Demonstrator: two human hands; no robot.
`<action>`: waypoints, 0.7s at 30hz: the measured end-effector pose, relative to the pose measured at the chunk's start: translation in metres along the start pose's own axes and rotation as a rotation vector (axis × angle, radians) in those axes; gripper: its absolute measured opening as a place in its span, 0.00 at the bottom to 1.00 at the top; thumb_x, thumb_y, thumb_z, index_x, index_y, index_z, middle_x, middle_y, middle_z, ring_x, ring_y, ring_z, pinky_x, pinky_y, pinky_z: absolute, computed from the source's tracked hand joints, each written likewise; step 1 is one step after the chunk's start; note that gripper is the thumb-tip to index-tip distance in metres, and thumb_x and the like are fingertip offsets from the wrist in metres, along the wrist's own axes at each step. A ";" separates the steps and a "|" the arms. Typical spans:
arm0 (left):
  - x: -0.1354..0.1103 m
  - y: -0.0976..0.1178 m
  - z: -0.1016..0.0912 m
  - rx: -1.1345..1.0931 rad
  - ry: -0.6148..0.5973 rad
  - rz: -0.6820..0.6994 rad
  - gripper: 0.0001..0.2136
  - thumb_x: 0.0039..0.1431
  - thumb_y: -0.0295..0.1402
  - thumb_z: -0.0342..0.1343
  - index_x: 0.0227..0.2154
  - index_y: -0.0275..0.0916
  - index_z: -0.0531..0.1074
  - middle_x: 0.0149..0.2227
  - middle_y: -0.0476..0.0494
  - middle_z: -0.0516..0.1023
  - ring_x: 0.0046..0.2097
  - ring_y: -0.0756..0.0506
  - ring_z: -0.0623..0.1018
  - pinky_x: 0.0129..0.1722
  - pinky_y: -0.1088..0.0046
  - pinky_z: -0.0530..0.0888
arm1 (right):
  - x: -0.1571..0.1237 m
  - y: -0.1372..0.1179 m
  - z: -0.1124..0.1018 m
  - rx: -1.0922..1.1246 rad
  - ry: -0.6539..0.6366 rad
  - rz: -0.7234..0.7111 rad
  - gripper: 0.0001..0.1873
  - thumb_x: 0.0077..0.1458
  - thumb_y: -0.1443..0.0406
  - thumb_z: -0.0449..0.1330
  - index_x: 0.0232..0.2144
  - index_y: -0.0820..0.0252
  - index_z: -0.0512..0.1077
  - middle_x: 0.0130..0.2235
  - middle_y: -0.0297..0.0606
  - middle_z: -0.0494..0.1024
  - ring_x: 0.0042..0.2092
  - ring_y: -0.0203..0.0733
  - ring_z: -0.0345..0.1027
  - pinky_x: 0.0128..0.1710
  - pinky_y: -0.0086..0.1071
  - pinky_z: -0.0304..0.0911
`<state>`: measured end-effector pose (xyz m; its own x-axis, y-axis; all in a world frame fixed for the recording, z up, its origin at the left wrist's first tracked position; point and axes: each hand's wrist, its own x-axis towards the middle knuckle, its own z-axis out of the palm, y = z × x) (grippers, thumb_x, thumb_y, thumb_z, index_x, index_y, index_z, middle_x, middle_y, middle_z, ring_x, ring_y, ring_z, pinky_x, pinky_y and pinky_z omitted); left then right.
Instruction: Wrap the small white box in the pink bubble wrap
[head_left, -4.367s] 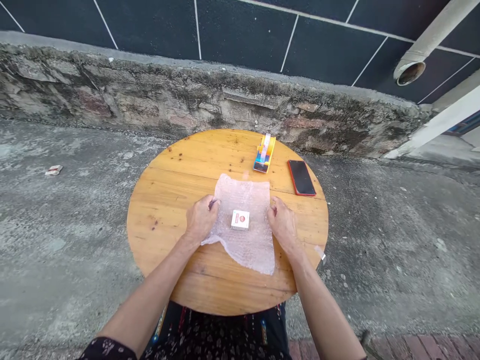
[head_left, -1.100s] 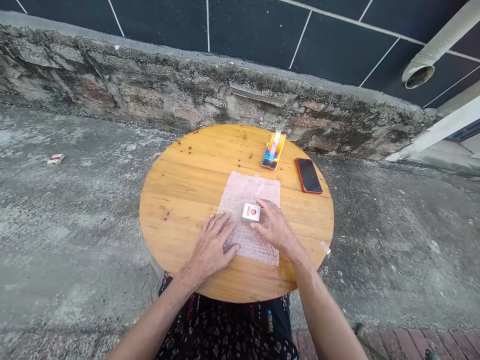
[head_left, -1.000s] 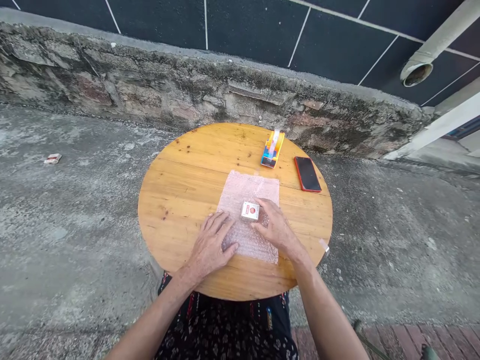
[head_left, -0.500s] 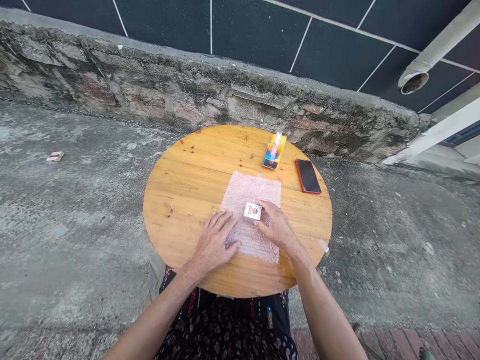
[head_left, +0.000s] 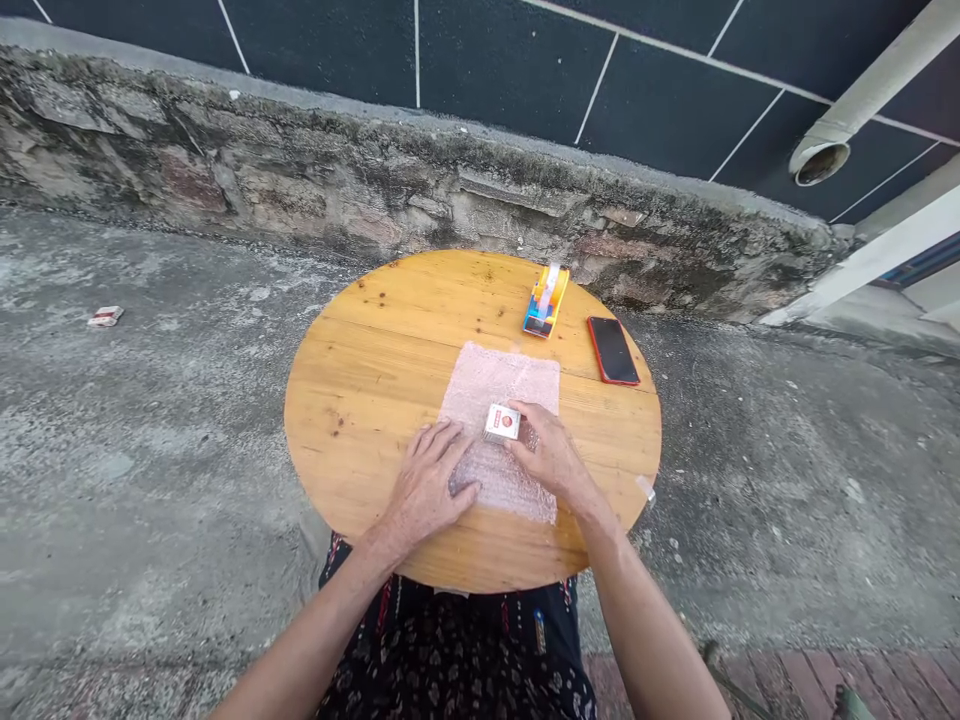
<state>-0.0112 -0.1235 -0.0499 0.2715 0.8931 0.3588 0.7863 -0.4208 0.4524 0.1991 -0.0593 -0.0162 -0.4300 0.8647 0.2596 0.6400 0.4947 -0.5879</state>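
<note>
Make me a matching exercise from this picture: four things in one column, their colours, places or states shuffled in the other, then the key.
Things
1. phone
2. small white box
3. tape dispenser
4. left hand

Descriptions
A. on the bubble-wrap sheet, with the right hand at it
B. fingers spread, at the sheet's left edge
C. dark screen with a red edge, near the right side of the table
D. yellow and blue, beyond the sheet, towards the stone wall

Right pairs: 1-C, 2-A, 3-D, 4-B
</note>
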 end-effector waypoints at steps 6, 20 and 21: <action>0.000 -0.001 0.001 0.000 0.012 0.012 0.25 0.53 0.35 0.58 0.55 0.38 0.65 0.58 0.36 0.68 0.60 0.35 0.64 0.61 0.49 0.61 | -0.016 0.000 -0.006 0.028 0.061 0.004 0.26 0.53 0.68 0.60 0.54 0.57 0.64 0.55 0.44 0.71 0.56 0.48 0.63 0.57 0.45 0.59; -0.001 -0.003 0.004 0.036 0.027 0.063 0.24 0.54 0.36 0.57 0.55 0.39 0.64 0.58 0.36 0.67 0.60 0.35 0.65 0.61 0.48 0.61 | -0.088 0.013 -0.013 -0.124 0.301 0.352 0.11 0.58 0.65 0.54 0.42 0.59 0.72 0.41 0.42 0.77 0.42 0.46 0.69 0.46 0.43 0.64; -0.001 -0.003 0.004 0.035 0.026 0.064 0.24 0.54 0.36 0.57 0.55 0.39 0.64 0.58 0.36 0.67 0.60 0.35 0.65 0.61 0.48 0.61 | -0.086 0.014 -0.012 -0.172 0.294 0.357 0.11 0.58 0.65 0.54 0.42 0.59 0.72 0.41 0.42 0.77 0.42 0.47 0.69 0.46 0.43 0.63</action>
<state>-0.0116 -0.1231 -0.0546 0.3076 0.8597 0.4078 0.7868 -0.4708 0.3991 0.2528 -0.1260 -0.0373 0.0172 0.9584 0.2850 0.8209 0.1492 -0.5512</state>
